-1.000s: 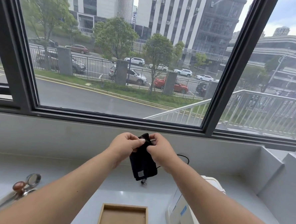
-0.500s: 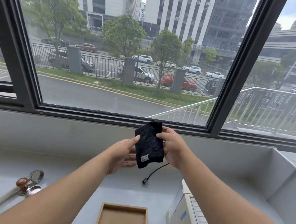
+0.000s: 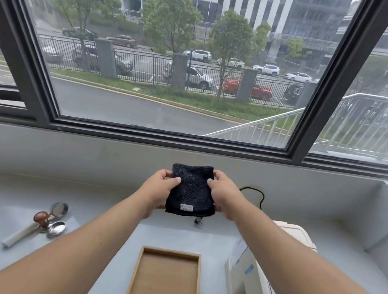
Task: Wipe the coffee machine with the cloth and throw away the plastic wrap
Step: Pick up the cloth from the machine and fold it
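Closest in, at six o'clock on the pale grey counter (image 3: 99,200), lies a shallow wooden tray (image 3: 170,251). Just beside it at five o'clock sits the cream-white coffee machine (image 3: 246,279), only its top and one side showing under the person's right forearm.

Both bare forearms stretch forward from the lower corners and converge toward twelve o'clock. Out at nine o'clock, well apart from the arms, a brown-knobbed tamper (image 3: 40,217) lies with a shiny spoon (image 3: 57,226) touching it.

At the middle, the left hand (image 3: 157,192) and the right hand (image 3: 225,195) hold the dark cloth (image 3: 191,192) between them, lifted off the counter. It is folded into a neat rectangle and faces the person upright, a small white label near its lower edge. Each hand pinches one side edge — thumb laid on the near face, fingers curled round behind. The wrists are level and the knuckles turned outward.

Just below the cloth a small black plug (image 3: 198,221) rests on the counter, and its cable (image 3: 259,194) loops up at one o'clock behind the right wrist.

Beyond, the grey wall rises to a dark-framed window (image 3: 45,106) — street, parked cars and trees outside.
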`<state>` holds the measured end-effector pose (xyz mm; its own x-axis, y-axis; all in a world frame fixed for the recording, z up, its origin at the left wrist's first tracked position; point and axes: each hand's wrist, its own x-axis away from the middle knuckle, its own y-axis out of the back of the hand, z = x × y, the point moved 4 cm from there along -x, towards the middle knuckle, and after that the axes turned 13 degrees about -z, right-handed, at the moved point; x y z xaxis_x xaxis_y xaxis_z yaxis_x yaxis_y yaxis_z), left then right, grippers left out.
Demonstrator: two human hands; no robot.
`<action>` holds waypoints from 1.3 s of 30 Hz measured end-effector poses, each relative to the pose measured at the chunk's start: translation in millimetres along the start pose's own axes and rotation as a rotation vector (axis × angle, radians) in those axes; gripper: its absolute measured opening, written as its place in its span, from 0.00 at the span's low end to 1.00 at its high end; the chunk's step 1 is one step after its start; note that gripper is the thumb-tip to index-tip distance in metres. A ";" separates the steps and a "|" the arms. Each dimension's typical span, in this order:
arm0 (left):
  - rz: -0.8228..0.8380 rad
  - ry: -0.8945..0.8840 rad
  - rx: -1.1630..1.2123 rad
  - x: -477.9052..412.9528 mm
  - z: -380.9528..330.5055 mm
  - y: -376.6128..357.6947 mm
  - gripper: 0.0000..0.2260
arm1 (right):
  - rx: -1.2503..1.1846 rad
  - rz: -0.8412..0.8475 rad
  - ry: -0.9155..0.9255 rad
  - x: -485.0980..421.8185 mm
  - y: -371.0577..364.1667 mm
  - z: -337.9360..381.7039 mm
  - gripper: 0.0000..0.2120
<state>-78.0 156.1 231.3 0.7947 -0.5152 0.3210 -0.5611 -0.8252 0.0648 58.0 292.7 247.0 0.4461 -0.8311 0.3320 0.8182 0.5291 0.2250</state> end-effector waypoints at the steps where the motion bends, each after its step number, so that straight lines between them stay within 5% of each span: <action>1: -0.012 -0.002 -0.016 -0.2 1.9 1.0 0.05 | 0.013 -0.005 0.006 -1.1 -0.3 -1.7 0.14; 17: -0.094 0.171 -0.172 -25.5 133.3 31.9 0.10 | 0.112 0.052 -0.176 -24.3 -48.7 -132.9 0.19; 39: -0.131 0.241 -0.519 -31.7 274.6 45.2 0.07 | 0.222 0.093 -0.398 -19.6 -81.0 -281.0 0.10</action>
<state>-65.0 71.6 -35.4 0.8240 -0.2992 0.4810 -0.5501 -0.6257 0.5531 84.9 218.0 -35.2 0.3052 -0.6709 0.6758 0.6645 0.6584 0.3535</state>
